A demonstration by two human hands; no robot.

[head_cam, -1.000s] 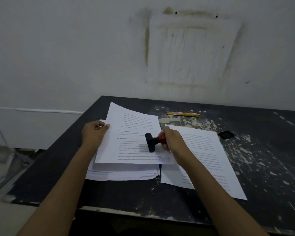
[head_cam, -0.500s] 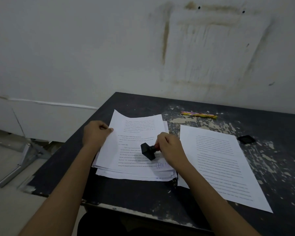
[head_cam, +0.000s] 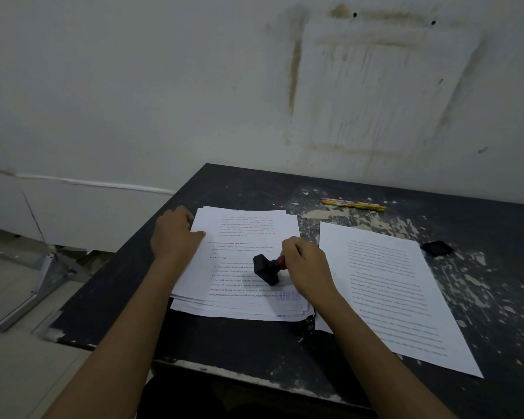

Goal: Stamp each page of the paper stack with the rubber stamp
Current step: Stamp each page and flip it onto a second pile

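Smudging is my main worry: my right hand (head_cam: 307, 267) is closed around the red handle of the stamp (head_cam: 268, 269), which is tilted on its side over the top page of the stack (head_cam: 239, 267), just above a fresh blue mark (head_cam: 288, 296) near my wrist. Dragging my wrist across it could smear wet ink. My left hand (head_cam: 176, 234) lies flat, fingers loose, on the stack's left edge, gripping nothing; if it slips, pages may shift. One sheet (head_cam: 387, 291) lies apart at right.
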